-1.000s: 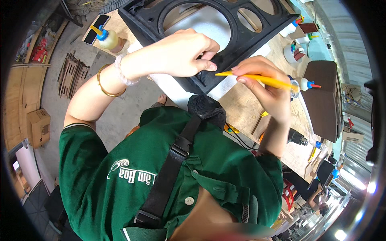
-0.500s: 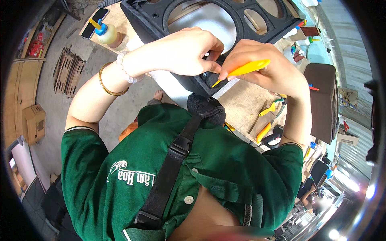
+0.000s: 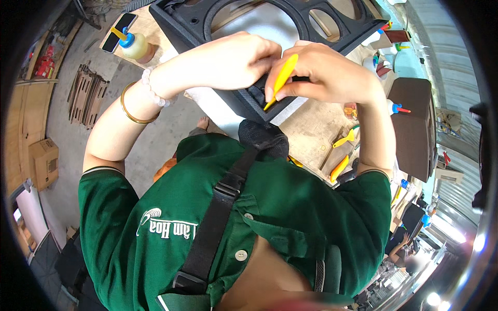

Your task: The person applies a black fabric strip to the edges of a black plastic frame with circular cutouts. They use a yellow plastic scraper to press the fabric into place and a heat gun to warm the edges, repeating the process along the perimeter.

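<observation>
Wooden worktop [image 3: 306, 129] below hands, with black box [image 3: 182, 32] pierced by round openings directly under them; right hand [image 3: 329, 72] pinches yellow tool [image 3: 285, 73], pointed end down at box's near corner; left hand [image 3: 249, 59] just beside, fingers curled over box, cannot tell whether gripping anything; left of it, phone [image 3: 120, 32] and blue-capped bottle [image 3: 137, 47]; bodyward of right hand, yellow scraper [image 3: 344, 138].

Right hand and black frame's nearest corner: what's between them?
The pointed end of the yellow tool, held in the right hand and angled toward that corner of the black frame. Head view shows it; tip contact is unclear.
</observation>
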Demonstrator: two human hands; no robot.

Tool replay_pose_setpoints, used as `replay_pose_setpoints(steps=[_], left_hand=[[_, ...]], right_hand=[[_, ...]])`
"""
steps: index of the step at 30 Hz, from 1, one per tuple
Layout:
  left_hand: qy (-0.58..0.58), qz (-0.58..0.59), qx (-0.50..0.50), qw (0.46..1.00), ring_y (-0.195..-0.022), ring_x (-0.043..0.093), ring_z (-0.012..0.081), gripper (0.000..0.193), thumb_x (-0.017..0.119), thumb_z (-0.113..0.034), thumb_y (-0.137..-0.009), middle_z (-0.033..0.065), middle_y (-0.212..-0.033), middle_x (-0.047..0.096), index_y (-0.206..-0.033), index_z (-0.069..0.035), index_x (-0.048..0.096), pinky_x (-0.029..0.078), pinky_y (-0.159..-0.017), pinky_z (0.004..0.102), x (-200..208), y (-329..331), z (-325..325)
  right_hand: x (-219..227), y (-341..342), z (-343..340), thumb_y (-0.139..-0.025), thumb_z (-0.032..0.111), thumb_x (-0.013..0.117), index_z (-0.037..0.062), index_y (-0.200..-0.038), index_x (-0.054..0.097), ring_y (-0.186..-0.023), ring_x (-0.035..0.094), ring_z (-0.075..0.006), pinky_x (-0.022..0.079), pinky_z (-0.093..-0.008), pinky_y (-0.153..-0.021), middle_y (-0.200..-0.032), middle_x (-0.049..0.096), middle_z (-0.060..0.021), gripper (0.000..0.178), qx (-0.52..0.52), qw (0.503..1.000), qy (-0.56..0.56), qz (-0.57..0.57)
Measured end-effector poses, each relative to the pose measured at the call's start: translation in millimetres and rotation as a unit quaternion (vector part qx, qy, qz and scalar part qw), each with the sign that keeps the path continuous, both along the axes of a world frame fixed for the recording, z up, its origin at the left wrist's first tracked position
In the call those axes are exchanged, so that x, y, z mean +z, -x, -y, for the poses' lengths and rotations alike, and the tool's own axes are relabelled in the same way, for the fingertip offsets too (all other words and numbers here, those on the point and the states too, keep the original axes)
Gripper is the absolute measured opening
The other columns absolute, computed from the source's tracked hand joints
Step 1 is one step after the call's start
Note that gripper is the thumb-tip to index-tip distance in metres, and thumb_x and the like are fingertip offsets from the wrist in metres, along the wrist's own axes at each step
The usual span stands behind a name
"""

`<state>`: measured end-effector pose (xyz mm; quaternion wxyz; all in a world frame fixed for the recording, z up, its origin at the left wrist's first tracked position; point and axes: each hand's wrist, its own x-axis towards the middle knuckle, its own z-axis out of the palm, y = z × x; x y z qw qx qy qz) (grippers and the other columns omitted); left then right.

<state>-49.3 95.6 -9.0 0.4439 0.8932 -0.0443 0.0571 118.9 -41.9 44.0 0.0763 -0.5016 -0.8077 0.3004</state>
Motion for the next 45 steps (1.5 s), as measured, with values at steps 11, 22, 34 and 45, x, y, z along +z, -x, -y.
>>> replay_pose_setpoints(steps=[11, 22, 34, 45], left_hand=[[-0.273, 0.199, 0.175, 0.925, -0.089, 0.065, 0.0312, 0.015, 0.053, -0.013, -0.095, 0.0117, -0.088, 0.069, -0.101, -0.005, 0.064, 0.047, -0.09, 0.0453, -8, 5, -15], [-0.239, 0.171, 0.194, 0.936, -0.088, 0.066, 0.0291, 0.016, 0.051, -0.013, -0.095, 0.0086, -0.085, 0.069, -0.098, -0.007, 0.065, 0.042, -0.097, 0.0459, -12, 2, -13], [-0.174, 0.31, 0.239, 0.904, -0.093, 0.067, 0.0232, 0.023, 0.047, -0.001, -0.082, 0.0047, -0.098, 0.074, -0.094, -0.005, 0.067, 0.042, -0.1, 0.0416, -20, 8, -23], [0.035, 0.449, 0.297, 0.842, -0.119, 0.058, 0.046, 0.035, 0.04, -0.008, -0.084, 0.0385, -0.122, 0.057, -0.116, 0.006, 0.049, 0.042, -0.108, 0.0526, -35, 4, -22]], right_hand=[[-2, -30, -7, -0.089, 0.011, 0.068, 0.006, -0.096, 0.072, -0.09, 0.067, -0.0246, 0.051, -0.0339, -0.08, -0.094, 0.072, -0.0066, 0.01, -0.032, 0.987, 0.067, -0.14], [-11, -9, 1, -0.086, 0.011, 0.068, 0.0058, -0.093, 0.071, -0.084, 0.067, -0.0281, 0.052, -0.0359, -0.076, -0.089, 0.071, -0.008, 0.009, 0.023, 0.996, 0.006, -0.088], [-20, -12, -6, -0.083, 0.012, 0.07, 0.0044, -0.092, 0.073, -0.08, 0.065, -0.0237, 0.051, -0.0337, -0.071, -0.09, 0.073, -0.0053, 0.012, 0.032, 0.991, -0.017, -0.126], [-42, 34, -21, -0.087, 0.019, 0.066, -0.0026, -0.077, 0.062, -0.06, 0.063, -0.0345, 0.051, -0.0425, -0.057, -0.064, 0.06, -0.0173, 0.024, -0.148, 0.919, -0.346, -0.115]])
